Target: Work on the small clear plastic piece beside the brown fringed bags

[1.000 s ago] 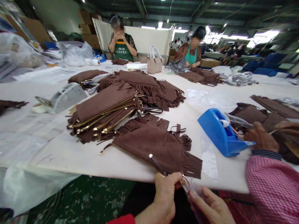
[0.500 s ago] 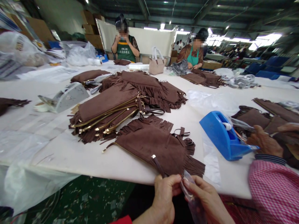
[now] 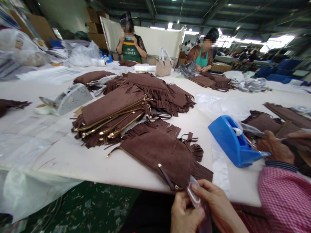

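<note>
A brown fringed pouch [image 3: 157, 152] lies at the table's front edge, its short strap [image 3: 166, 177] hanging toward my hands. Just below its corner, my left hand [image 3: 186, 210] pinches a clear plastic sleeve [image 3: 194, 195] from the left side. My right hand [image 3: 213, 200] grips the same sleeve from the right, thumb on top near its upper end. Something thin and pale shows inside the plastic; its lower part is hidden by my fingers. Behind the pouch is a pile of brown fringed pouches [image 3: 114, 103] with gold zippers.
A blue tape dispenser [image 3: 228, 142] stands right of the pouch, beside a neighbour's hand [image 3: 275, 147] and checked sleeve [image 3: 284, 191]. A grey tape dispenser [image 3: 73, 98] is at left. Two people sit across the table [image 3: 97, 165], near a beige handbag [image 3: 163, 67].
My left hand has moved right and down, off the strap's end and onto the plastic sleeve. The strap end and its metal clasp now show. My right hand stays on the sleeve.
</note>
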Demonstrator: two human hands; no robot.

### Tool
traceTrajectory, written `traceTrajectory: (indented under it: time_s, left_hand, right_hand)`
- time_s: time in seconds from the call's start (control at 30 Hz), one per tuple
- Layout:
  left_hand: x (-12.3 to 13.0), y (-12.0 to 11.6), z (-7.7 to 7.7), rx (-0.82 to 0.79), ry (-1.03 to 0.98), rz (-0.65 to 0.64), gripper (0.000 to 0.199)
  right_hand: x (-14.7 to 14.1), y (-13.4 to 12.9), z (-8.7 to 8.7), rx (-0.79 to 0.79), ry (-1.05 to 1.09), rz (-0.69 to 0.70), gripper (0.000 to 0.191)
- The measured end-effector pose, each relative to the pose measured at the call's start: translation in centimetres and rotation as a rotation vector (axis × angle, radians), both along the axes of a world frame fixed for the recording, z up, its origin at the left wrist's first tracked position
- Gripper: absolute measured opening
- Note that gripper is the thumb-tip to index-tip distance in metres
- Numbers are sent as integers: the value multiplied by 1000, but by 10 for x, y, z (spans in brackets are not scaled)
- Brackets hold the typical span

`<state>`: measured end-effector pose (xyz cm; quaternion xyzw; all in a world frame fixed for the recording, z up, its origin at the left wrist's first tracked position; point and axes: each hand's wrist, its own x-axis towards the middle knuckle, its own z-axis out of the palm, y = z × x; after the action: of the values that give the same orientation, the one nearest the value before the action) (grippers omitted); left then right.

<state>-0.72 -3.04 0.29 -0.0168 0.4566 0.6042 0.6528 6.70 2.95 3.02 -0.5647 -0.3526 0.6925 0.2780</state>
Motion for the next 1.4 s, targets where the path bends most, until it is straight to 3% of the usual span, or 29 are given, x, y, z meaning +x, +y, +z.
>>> traceTrajectory:
  time_s: [0.13,0.27,0.37,0.5,0.6,0.67,0.8,0.9,0.97,1.07,1.23,1.4]
  left_hand:
    - [4,6,5,-65,-9,-192,49]
    - [3,18,18,-87,-95,-277,45]
    - [3,21,20,-146,-150,-245,35]
    - [4,20,20,-74,-182,-82,22]
    - [4,20,26,-53,-230,-53,26]
    - [4,20,31,-70,-274,-72,29]
    - [8,20,30,-99,-314,-113,25]
    - [14,21,20,-81,-177,-78,18]
    - [17,21,14,-117,-48,-57,22]
    - [16,18,15,-165,64,-65,29]
    - [8,13,24,-55,89,-161,32]
    - [10,14,19,-66,160,-207,40]
  right_hand:
    - [-1,6,4,62,-125,47,26]
    - [1,18,3,157,-235,113,22]
    - [2,24,9,223,-262,206,20]
    - [1,28,19,238,-332,361,22]
    - [1,32,19,216,-391,429,23]
    - [1,35,15,283,-448,475,16]
    - [-4,33,15,553,-829,629,7]
    - [-14,24,22,668,-1154,718,10]
    - [-21,17,27,699,-1249,751,12]
    - [-25,15,32,686,-1190,785,13]
    - [-15,30,36,516,-784,785,16]
    - [-7,35,34,332,-509,682,18]
